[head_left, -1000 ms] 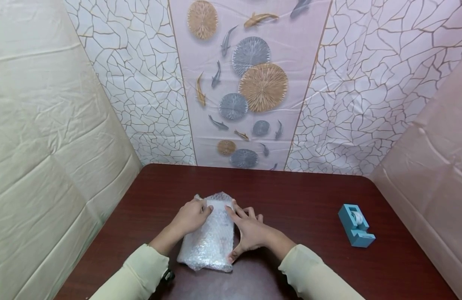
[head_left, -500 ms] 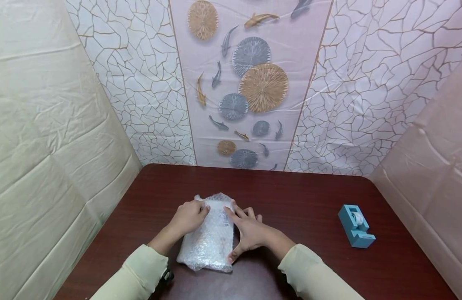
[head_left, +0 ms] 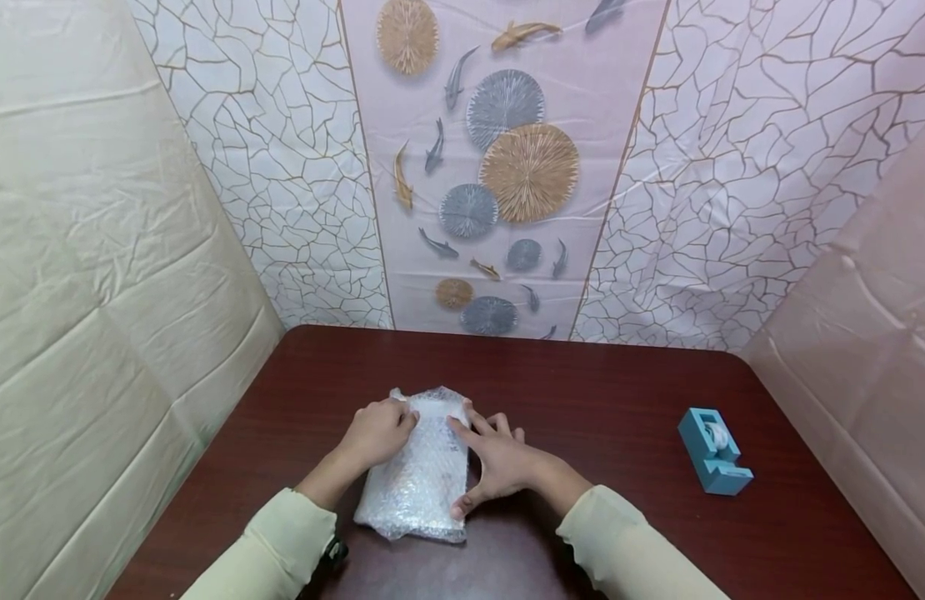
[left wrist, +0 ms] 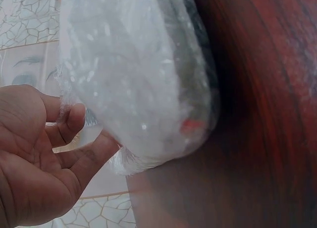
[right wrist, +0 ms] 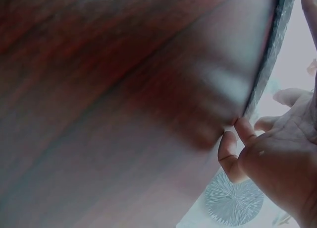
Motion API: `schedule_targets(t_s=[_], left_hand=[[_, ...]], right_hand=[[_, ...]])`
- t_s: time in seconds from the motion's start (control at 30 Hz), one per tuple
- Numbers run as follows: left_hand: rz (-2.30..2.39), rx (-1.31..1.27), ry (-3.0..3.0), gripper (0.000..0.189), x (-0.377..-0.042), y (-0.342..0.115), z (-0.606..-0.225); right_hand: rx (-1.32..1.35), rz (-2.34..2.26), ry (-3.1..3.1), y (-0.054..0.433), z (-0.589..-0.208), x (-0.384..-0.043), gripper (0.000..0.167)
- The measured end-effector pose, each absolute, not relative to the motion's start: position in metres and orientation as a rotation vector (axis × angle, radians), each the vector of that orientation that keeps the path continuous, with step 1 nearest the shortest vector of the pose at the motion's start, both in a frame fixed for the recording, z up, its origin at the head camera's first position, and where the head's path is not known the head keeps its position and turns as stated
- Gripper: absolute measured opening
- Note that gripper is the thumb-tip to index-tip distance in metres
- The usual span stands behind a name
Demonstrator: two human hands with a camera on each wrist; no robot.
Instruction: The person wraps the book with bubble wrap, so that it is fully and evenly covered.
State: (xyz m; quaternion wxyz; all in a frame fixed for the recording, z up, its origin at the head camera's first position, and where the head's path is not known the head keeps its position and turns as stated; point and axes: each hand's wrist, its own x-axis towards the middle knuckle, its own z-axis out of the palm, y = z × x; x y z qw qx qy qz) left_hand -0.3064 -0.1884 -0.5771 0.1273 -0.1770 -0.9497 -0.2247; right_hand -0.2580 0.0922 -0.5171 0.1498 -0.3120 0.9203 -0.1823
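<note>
Cream cloth sleeves (head_left: 275,542) reach in at the near side, with a small black object (head_left: 335,552) by the left cuff. Just beyond them, a bubble-wrapped package (head_left: 417,483) lies on the dark red-brown table (head_left: 582,400), between the two hands, its long sides running away from the person. The right hand (head_left: 503,467) is spread wide along the package's right side: the thumb tip touches it near the closest right corner, one fingertip rests on the top face farther up, and the other fingers bend around or beside that edge. The left hand (head_left: 380,433) is curled at the far left corner, pinching the wrap; its wrist view shows bent fingers at the wrap's edge, and a small red patch (left wrist: 192,125) beneath the covering. Well apart, to the right, stands a blue tape dispenser (head_left: 713,452). Behind the table hangs a fish-and-disc printed sheet (head_left: 507,267).
</note>
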Motion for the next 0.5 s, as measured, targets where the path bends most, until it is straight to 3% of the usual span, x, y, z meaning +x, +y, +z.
schedule_targets(t_s=[0.3,0.5], left_hand=[[-0.623,-0.432,-2.812,0.046,-0.318,-0.190,-0.593],[-0.606,-0.428,-2.800,0.045,-0.311,-0.190,-0.585]], right_hand=[[-0.891,-0.512,2.659,0.091,-0.517,-0.258,0.139],[-0.903,-0.467,2.678,0.091,-0.518,-0.259,0.135]])
